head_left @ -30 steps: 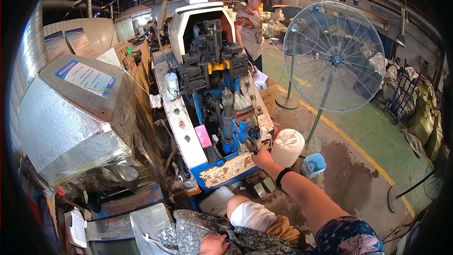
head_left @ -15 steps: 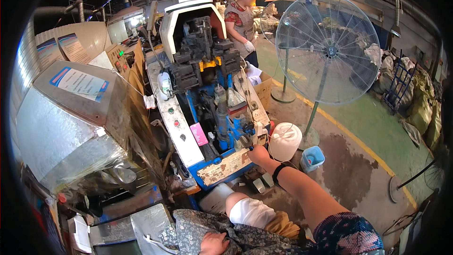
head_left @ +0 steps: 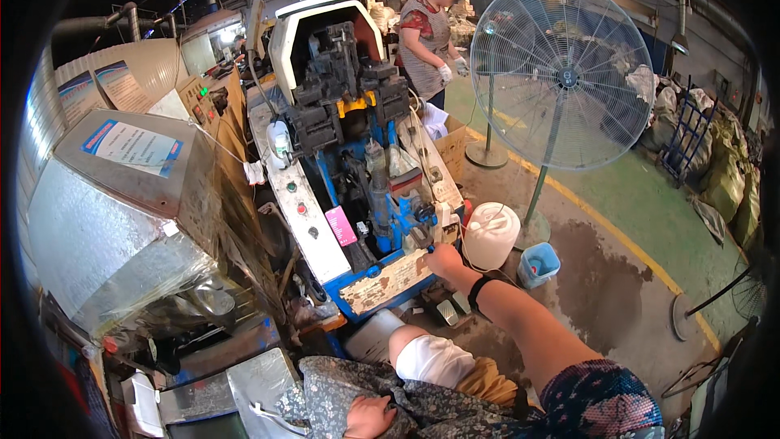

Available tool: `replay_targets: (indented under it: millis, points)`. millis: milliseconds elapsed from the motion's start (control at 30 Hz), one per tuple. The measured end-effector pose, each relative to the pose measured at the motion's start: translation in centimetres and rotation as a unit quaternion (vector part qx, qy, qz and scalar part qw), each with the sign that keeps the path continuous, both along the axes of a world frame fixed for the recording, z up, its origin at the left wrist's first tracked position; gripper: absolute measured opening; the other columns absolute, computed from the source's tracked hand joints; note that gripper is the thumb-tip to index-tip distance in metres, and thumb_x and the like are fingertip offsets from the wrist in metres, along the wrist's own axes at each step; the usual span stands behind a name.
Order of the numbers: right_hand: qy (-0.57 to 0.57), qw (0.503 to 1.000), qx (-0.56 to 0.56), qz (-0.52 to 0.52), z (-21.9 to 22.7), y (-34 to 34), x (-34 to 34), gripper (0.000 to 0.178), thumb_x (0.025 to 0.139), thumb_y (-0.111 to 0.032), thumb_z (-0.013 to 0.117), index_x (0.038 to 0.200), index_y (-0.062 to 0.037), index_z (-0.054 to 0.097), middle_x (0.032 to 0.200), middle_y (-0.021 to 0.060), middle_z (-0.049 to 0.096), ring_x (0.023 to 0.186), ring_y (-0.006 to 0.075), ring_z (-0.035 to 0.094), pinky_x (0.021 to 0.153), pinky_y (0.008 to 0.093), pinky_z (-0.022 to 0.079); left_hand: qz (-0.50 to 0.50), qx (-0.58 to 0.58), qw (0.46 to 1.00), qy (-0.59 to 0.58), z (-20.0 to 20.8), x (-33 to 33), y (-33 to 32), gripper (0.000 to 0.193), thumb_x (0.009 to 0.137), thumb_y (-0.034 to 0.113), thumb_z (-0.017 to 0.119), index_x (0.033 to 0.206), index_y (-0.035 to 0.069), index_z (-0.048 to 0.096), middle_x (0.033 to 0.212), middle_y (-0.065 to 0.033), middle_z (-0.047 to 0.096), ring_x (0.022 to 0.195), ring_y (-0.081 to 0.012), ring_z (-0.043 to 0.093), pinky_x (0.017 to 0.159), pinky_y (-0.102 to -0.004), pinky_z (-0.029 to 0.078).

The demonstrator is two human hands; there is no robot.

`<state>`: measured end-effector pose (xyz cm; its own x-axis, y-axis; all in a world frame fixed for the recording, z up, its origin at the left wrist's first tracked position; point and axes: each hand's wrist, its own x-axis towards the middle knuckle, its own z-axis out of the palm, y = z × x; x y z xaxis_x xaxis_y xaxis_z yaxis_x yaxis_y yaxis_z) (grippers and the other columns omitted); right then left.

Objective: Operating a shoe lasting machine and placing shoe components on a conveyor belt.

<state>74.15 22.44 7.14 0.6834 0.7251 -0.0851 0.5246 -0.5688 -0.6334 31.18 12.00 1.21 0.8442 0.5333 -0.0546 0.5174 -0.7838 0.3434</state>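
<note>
My right arm, with a black band at the wrist, reaches forward to a blue and white machine [head_left: 378,289] with dark metal jaws [head_left: 349,110]. At its front right corner my right hand [head_left: 444,260] is closed, fingers curled against the machine's edge near a small blue part. What they grip is hidden by the hand. My left hand [head_left: 370,417] lies on the dark floral cloth [head_left: 337,382] over my lap, fingers resting on it and holding nothing visible. A pink card [head_left: 341,227] and several buttons sit on the machine's white left panel.
A large standing fan [head_left: 566,75], a white jug [head_left: 491,236] and a light blue bucket [head_left: 538,265] stand to the right. A foot pedal [head_left: 448,312] lies below the machine. A metal-clad cabinet [head_left: 114,187] is at left. A gloved co-worker [head_left: 426,41] stands beyond.
The co-worker has shifted right and both gloved hands now show. My view has tilted slightly. My right hand stays at the machine's corner, and my left stays on my lap.
</note>
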Motion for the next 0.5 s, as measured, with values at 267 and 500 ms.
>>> replay_targets:
  millis: [267, 500]
  points:
    - [-0.032, 0.999, -0.018, -0.002, -1.1, 1.2, -0.6, 0.037, 0.078, -0.028, 0.058, 0.097, 0.0020, 0.067, 0.095, 0.0231, 0.068, 0.091, 0.0370, 0.067, 0.083, 0.0445, 0.052, -0.001, -0.028, 0.997, 0.065, 0.6, -0.2, 0.3, 0.042, 0.084, 0.039, 0.061, 0.114, 0.010, 0.064, 0.102, -0.0105, 0.069, 0.101, -0.0260, 0.063, 0.098, -0.0417, 0.041]
    - [-0.159, 0.979, -0.044, 0.122, -7.1, 0.3, 8.3, 0.045, 0.078, -0.044, 0.065, 0.094, -0.0018, 0.067, 0.094, 0.0246, 0.067, 0.091, 0.0357, 0.065, 0.072, 0.0517, 0.049, 0.044, -0.121, 0.969, -0.211, 2.8, -2.3, 0.4, 0.036, 0.089, 0.022, 0.061, 0.121, 0.006, 0.060, 0.114, -0.0157, 0.063, 0.104, -0.0343, 0.059, 0.092, -0.0414, 0.047]
